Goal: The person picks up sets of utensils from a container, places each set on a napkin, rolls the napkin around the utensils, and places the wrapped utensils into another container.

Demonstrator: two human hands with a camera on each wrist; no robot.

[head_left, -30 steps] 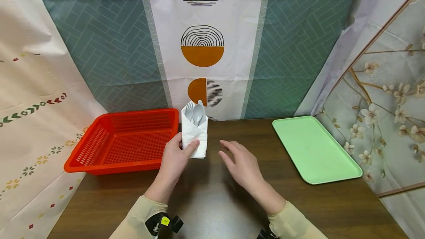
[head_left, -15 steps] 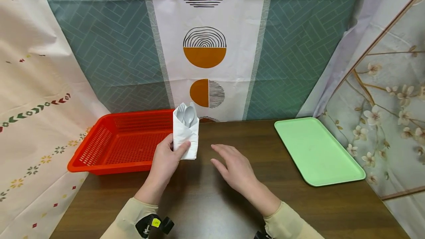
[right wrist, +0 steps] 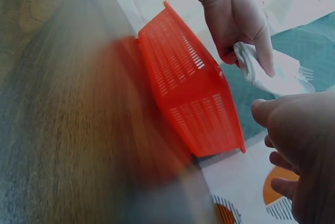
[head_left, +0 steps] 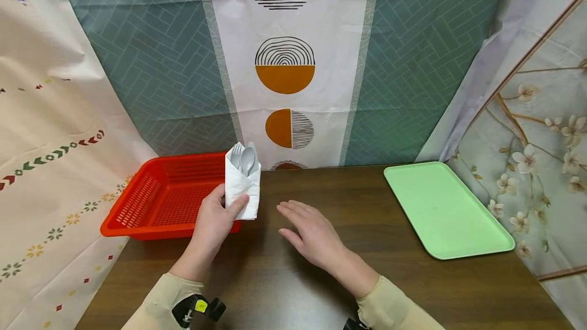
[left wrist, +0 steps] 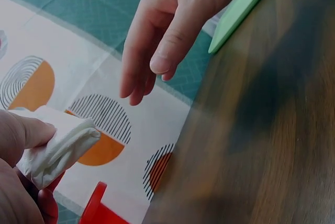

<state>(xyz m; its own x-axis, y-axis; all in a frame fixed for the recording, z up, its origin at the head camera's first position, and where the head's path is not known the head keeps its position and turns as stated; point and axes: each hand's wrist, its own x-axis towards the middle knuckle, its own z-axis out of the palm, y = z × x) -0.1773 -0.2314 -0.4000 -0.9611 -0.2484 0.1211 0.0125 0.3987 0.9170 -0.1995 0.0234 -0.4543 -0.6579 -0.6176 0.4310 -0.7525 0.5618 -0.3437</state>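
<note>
A folded white napkin (head_left: pixel 242 195) makes a pocket for a plastic fork (head_left: pixel 236 156), a spoon (head_left: pixel 247 160) and a third utensil, probably a knife, mostly hidden behind the spoon. My left hand (head_left: pixel 213 218) grips the napkin's lower part, thumb across its front, and holds it upright above the table by the red basket's right side. To the right of the napkin, my right hand (head_left: pixel 312 233) hovers apart from it, fingers extended and holding nothing. The left wrist view shows the napkin's folded bottom edge (left wrist: pixel 86 137) under the left thumb.
A red perforated plastic basket (head_left: pixel 169 230) stands at the left of the brown wooden table (head_left: pixel 275 289). Its visible floor is bare. A light green tray (head_left: pixel 449 210) lies at the right. Patterned cloth hangs behind and on both sides.
In the head view, my left hand and the wrapped utensils have shifted left, now overlapping the basket's right end. My right hand has followed leftward, its fingers straighter.
</note>
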